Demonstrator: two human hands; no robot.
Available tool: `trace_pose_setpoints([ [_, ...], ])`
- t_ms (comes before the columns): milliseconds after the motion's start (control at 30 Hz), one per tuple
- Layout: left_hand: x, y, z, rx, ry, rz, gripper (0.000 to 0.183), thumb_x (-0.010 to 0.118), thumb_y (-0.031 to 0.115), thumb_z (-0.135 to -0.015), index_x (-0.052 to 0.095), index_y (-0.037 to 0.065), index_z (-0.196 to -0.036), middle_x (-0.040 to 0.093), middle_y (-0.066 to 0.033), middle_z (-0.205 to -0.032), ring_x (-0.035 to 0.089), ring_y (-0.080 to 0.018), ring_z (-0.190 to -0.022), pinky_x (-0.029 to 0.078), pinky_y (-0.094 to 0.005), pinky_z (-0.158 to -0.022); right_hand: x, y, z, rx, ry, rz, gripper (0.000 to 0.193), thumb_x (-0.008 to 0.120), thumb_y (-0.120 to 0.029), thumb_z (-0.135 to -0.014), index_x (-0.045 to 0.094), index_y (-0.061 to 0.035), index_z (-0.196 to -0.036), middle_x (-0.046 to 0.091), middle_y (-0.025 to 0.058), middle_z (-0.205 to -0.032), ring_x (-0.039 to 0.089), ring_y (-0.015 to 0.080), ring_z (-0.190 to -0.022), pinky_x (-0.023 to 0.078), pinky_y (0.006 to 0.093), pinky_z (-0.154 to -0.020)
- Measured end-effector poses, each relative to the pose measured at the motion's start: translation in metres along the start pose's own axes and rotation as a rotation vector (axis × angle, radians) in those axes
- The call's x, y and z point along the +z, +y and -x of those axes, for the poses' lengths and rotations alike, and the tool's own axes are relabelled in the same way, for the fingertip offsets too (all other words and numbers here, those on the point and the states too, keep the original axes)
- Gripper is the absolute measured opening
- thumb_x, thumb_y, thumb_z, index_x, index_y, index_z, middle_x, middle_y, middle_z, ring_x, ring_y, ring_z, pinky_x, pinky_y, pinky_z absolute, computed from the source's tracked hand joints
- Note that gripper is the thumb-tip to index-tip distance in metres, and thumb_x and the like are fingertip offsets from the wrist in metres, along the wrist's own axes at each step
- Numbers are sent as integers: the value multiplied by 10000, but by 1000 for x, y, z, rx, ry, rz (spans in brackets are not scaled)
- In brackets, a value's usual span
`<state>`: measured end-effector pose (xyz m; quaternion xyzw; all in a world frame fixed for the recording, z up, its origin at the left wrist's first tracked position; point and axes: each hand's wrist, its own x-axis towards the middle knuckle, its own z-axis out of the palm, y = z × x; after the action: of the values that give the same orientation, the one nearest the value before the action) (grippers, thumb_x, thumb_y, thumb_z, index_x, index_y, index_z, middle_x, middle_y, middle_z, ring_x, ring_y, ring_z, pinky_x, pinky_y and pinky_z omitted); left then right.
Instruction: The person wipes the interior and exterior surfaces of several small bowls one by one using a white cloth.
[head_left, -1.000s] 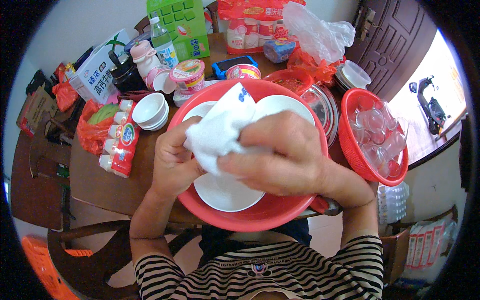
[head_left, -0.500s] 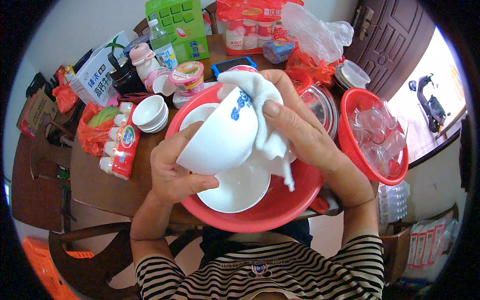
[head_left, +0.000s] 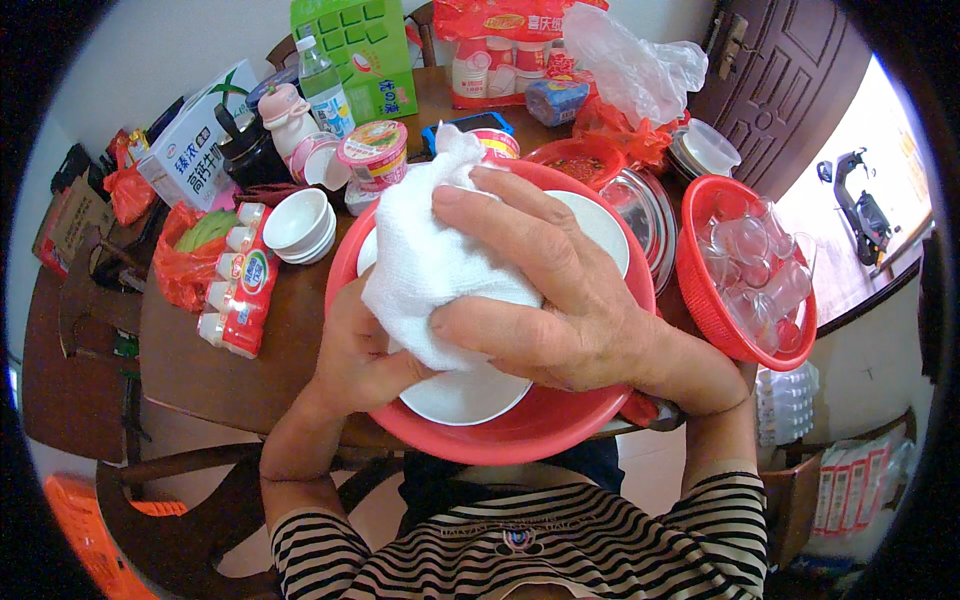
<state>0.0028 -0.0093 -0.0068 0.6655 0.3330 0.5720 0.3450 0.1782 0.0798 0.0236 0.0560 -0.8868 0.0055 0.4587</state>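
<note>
**Cloth now covers the held bowl**

Half a second ago the held bowl showed its white wall and blue motif; now your white cloth (head_left: 430,270) drapes over almost all of it. That likely means your wiping has gone from one edge to a broader stretch of the surface, though which face lies beneath the cloth cannot be told.

Nearest you, your left hand (head_left: 350,345) clasps the lower left of the bundle, its thumb laid along the bottom; its fingers are hidden, so you cannot check their grip on the bowl. Your right hand (head_left: 560,290) has swung inward and lies over the cloth, thumb and fingers spread apart yet curled, pinching fabric between them. The right wrist angles in above the rim.

The bundle sits above the red basin (head_left: 560,430), where one white bowl (head_left: 465,397) lies just below it and another white dish (head_left: 600,228) farther back.

Beyond, on the worktop (head_left: 205,372), stand a stack of small bowls (head_left: 298,225) to the left, a red basket (head_left: 712,310) of clear glasses (head_left: 745,242) to the right, and a green box (head_left: 355,55) at the back.
</note>
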Motion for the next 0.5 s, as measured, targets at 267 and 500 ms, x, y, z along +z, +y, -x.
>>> trace_pose_setpoints([
  [267, -10, -1, -1, 16, -173, -89, 604, 703, 120, -737, 440, -29, -1260, 514, -143, -1222, 513, -199, -1102, 359, -331, -955, -23, 7, -1, 142, 133, 63, 263, 587, -78, -703, 546, -45, -961, 507, 170, -1041, 520, 269, -878, 435, 321, -771],
  [500, -8, 2, -4, -139, -9, 14, 557, 714, 175, -747, 470, -21, -1208, 565, -94, -1125, 530, -162, -1033, 398, -318, -906, -33, 2, 0, 332, 189, -288, 213, 613, -104, -760, 577, -13, -948, 563, 106, -898, 576, 191, -773, 470, 301, -676],
])
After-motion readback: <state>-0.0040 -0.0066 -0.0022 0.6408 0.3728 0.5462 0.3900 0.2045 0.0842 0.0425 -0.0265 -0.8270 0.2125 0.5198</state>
